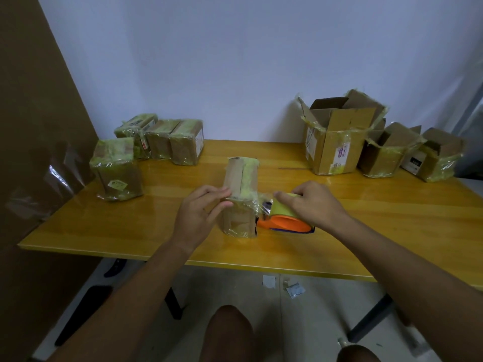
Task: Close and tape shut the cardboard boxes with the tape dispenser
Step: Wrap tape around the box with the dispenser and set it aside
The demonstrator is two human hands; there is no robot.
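Honestly nothing here is readable. There are labels, but they're all too small or blurry to make out. The tall open box (337, 142) at the back right has a white sticker on its left face and a couple of small printed stickers low on the front, one with purple print, no legible characters. The dark label (414, 161) on the far-right open box (439, 158) has a few pale marks I can't read. On the left, the taped box (117, 171) has a small yellowish sticker near the bottom, and the end box of the taped row (187, 142) carries a white label, also unreadable.
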